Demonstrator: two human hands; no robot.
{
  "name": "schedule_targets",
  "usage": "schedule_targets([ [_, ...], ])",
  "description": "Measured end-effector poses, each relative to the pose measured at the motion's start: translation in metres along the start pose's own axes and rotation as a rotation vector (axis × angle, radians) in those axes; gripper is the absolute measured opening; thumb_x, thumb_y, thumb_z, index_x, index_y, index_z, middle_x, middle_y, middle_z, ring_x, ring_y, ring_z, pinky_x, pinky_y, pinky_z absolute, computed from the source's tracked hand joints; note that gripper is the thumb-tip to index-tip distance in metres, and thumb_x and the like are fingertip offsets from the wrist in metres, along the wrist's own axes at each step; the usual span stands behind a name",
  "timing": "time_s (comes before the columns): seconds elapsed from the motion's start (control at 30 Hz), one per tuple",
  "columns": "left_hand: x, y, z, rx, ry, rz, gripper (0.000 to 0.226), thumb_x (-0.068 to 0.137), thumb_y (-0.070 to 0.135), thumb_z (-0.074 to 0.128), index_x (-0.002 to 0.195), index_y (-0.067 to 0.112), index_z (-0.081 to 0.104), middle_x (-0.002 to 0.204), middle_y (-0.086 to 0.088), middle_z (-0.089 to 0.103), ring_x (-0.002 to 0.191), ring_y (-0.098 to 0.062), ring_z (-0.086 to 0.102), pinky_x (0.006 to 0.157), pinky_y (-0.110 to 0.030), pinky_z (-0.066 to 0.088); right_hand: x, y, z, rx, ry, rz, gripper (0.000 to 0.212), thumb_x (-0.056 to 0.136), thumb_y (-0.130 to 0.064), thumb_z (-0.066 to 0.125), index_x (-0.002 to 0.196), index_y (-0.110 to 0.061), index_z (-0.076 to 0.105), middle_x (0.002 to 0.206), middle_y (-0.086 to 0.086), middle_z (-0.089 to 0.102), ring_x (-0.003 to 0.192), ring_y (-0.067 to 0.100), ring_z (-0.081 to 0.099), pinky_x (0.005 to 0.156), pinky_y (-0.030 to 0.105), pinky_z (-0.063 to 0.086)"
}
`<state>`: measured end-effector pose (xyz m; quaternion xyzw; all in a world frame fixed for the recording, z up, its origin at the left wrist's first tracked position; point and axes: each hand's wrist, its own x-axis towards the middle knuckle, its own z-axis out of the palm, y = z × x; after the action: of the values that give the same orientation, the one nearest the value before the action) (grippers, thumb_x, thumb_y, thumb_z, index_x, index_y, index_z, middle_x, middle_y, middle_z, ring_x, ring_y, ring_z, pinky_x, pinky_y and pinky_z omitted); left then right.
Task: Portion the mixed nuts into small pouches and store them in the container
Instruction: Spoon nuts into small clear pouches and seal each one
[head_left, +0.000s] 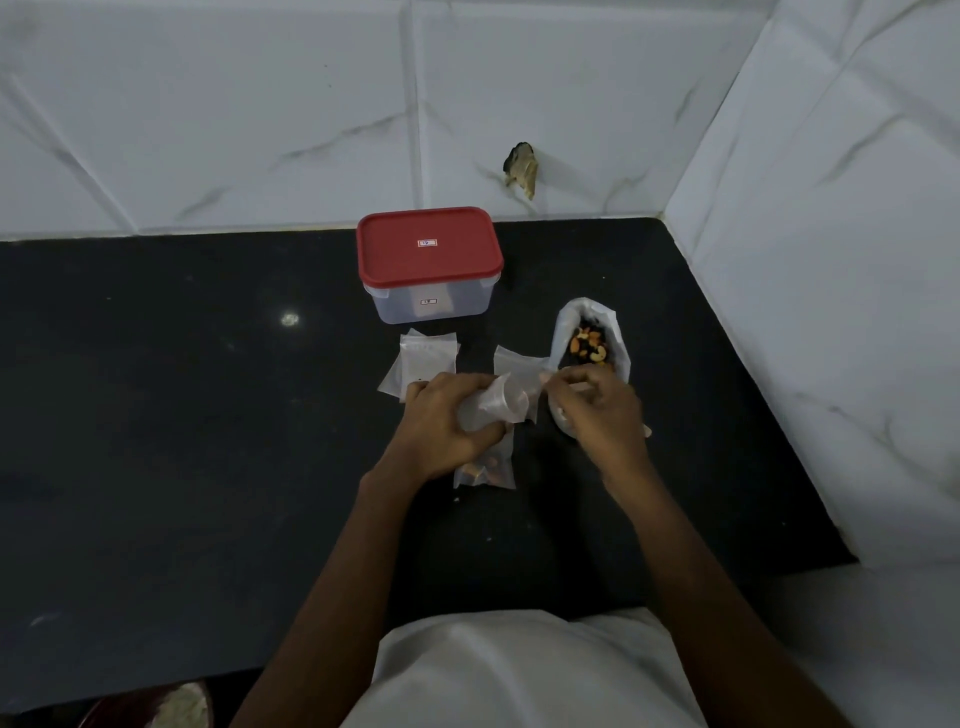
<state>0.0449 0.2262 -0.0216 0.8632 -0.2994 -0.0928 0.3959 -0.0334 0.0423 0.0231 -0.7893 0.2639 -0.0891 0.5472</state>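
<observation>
Closest up: white shirt (519, 670) along the near edge, both forearms reaching out from it over the black counter (208, 415). Left hand (441, 421) wrapped around the upper half of a clear small pouch (498, 405), fingers curled tight round it, mouth propped open and facing right. Already a few nuts (485, 470) down in the bottom of that pouch, resting on the counter on the near side of the hand. Right hand (597, 410) bunched up right at the pouch mouth, fingertips drawn together and almost on the plastic. Honestly can't tell whether pinching anything or nothing at all, too dim and small. Open bag of mixed nuts (589, 338) just beyond the right hand, near end hidden under the knuckles. Stack of empty pouches (423, 364) flat on the counter just past the left hand, near corner covered by the fingers, plus one more loose pouch (519, 366) between the stack and the bag. Container (431, 304) further back by the tiled wall (208, 130), red lid (428, 249) on, well apart from both hands. Near left corner: rim of some bowl (176, 706), cut off by the frame, contents hard to make out.
</observation>
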Motion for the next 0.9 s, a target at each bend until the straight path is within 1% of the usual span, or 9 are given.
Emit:
schedule_targets([
  [0.1, 0.007, 0.000, 0.002, 0.032, -0.039, 0.000, 0.060, 0.076, 0.054, 0.063, 0.130, 0.030, 0.054, 0.127, 0.011, 0.054, 0.119, -0.007, 0.044, 0.101, -0.035, 0.026, 0.015, 0.024, -0.030, -0.223, 0.189, 0.019, 0.006, 0.088, -0.031, 0.068, 0.088, -0.033, 0.063, 0.099, -0.008, 0.061, 0.092, 0.008, 0.062, 0.077, 0.028, 0.052],
  [0.17, 0.013, 0.001, 0.005, 0.080, -0.057, 0.007, 0.064, 0.074, 0.056, 0.062, 0.132, 0.028, 0.054, 0.130, 0.009, 0.049, 0.121, -0.009, 0.041, 0.101, -0.036, 0.027, 0.023, 0.042, -0.043, -0.458, 0.157, 0.071, 0.009, 0.088, -0.034, 0.067, 0.096, -0.032, 0.063, 0.103, -0.005, 0.058, 0.096, 0.014, 0.060, 0.083, 0.035, 0.053],
  [0.23, 0.021, 0.004, 0.006, 0.116, -0.109, 0.018, 0.065, 0.075, 0.056, 0.062, 0.132, 0.026, 0.055, 0.130, 0.008, 0.047, 0.122, -0.011, 0.040, 0.100, -0.036, 0.027, 0.025, 0.054, -0.048, -0.580, 0.066, 0.177, 0.019, 0.090, -0.039, 0.063, 0.107, -0.030, 0.061, 0.107, -0.003, 0.057, 0.096, 0.016, 0.059, 0.085, 0.040, 0.052],
  [0.3, 0.029, 0.007, 0.005, 0.111, -0.184, 0.038, 0.057, 0.080, 0.051, 0.067, 0.130, 0.027, 0.055, 0.126, 0.010, 0.046, 0.120, -0.011, 0.041, 0.099, -0.036, 0.028, 0.024, 0.056, -0.047, -0.580, 0.032, 0.246, 0.020, 0.093, -0.040, 0.061, 0.109, -0.029, 0.058, 0.102, -0.004, 0.060, 0.090, 0.014, 0.060, 0.080, 0.037, 0.051],
  [0.43, 0.038, 0.010, 0.005, 0.064, -0.266, 0.051, 0.053, 0.084, 0.044, 0.069, 0.131, 0.029, 0.053, 0.118, 0.017, 0.045, 0.115, -0.005, 0.043, 0.104, -0.044, 0.033, 0.023, 0.052, -0.047, -0.496, 0.080, 0.252, 0.009, 0.093, -0.035, 0.064, 0.098, -0.029, 0.059, 0.092, -0.007, 0.063, 0.082, 0.011, 0.062, 0.074, 0.033, 0.052],
  [0.57, 0.041, 0.007, 0.010, 0.041, -0.277, 0.013, 0.074, 0.074, 0.058, 0.059, 0.140, 0.029, 0.044, 0.137, 0.008, 0.053, 0.126, -0.011, 0.049, 0.109, -0.048, 0.036, 0.019, 0.049, -0.057, -0.290, 0.188, 0.184, 0.008, 0.086, -0.029, 0.073, 0.090, -0.026, 0.067, 0.087, -0.008, 0.066, 0.082, 0.008, 0.062, 0.075, 0.031, 0.053],
  [0.63, 0.043, 0.006, 0.012, 0.045, -0.281, -0.004, 0.070, 0.078, 0.048, 0.063, 0.142, 0.029, 0.041, 0.140, 0.006, 0.052, 0.129, -0.013, 0.046, 0.112, -0.045, 0.031, 0.016, 0.045, -0.061, -0.223, 0.253, 0.122, 0.008, 0.085, -0.023, 0.074, 0.091, -0.024, 0.068, 0.087, -0.008, 0.066, 0.082, 0.007, 0.062, 0.075, 0.028, 0.052],
  [0.77, 0.041, 0.009, 0.017, 0.034, -0.307, -0.028, 0.063, 0.086, 0.031, 0.069, 0.141, 0.027, 0.039, 0.138, 0.002, 0.048, 0.128, -0.014, 0.042, 0.107, -0.032, 0.022, 0.017, 0.038, -0.063, -0.259, 0.348, 0.078, 0.006, 0.091, -0.021, 0.067, 0.096, -0.024, 0.067, 0.085, -0.010, 0.063, 0.081, 0.004, 0.060, 0.070, 0.023, 0.047],
  [0.9, 0.044, 0.016, 0.022, 0.070, -0.377, -0.027, 0.063, 0.085, 0.033, 0.069, 0.138, 0.024, 0.036, 0.130, -0.001, 0.046, 0.121, -0.016, 0.042, 0.107, -0.037, 0.025, 0.022, 0.040, -0.061, -0.366, 0.367, 0.124, 0.004, 0.096, -0.026, 0.058, 0.096, -0.026, 0.062, 0.081, -0.010, 0.059, 0.075, 0.001, 0.056, 0.062, 0.020, 0.038],
])
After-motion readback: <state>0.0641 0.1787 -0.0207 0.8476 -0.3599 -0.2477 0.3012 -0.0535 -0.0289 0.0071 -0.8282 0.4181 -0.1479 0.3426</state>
